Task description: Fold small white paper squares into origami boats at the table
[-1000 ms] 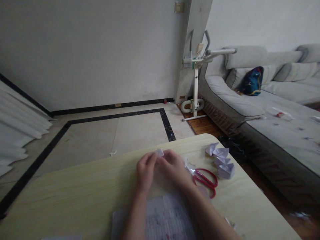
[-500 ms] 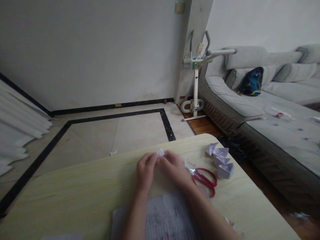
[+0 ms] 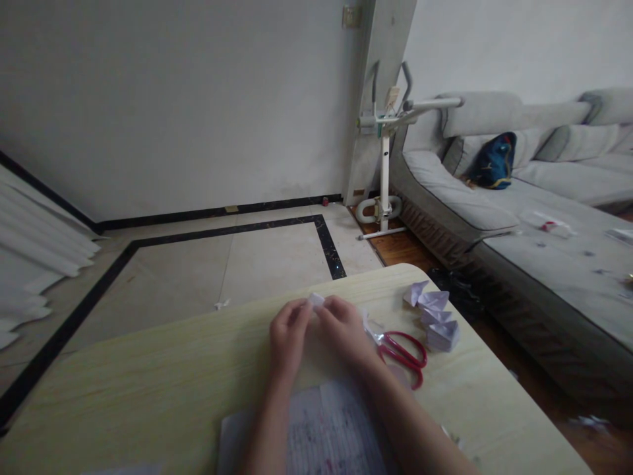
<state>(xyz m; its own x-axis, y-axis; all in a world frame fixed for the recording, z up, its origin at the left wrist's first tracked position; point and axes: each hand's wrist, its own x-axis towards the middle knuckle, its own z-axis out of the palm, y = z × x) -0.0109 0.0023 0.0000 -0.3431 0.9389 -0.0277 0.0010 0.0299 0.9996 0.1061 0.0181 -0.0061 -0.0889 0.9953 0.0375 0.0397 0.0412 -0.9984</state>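
Observation:
A small folded piece of white paper point(image 3: 316, 300) is pinched between my two hands over the far part of the table. My left hand point(image 3: 289, 328) grips its left side, with thumb and fingers closed. On the other side my right hand point(image 3: 345, 328) holds it, also closed; my fingers hide its lower part. Just right of my right hand lie scissors with red handles point(image 3: 404, 356), their blades partly covered by the hand. Several folded paper shapes point(image 3: 442, 335) stand in a row beyond the scissors. Under my forearms rests a sheet with handwriting point(image 3: 331, 429).
The pale wooden table point(image 3: 163, 382) has a rounded far right corner. Small scraps point(image 3: 452, 435) lie near its right side. Past it stand a grey sofa point(image 3: 554, 264) with a blue bag point(image 3: 494, 161) and a white exercise frame point(image 3: 384, 165).
Both hands stay in nearly the same place, with slight finger movement around the paper. The whole view has shifted slightly, so things at the right appear a little further left.

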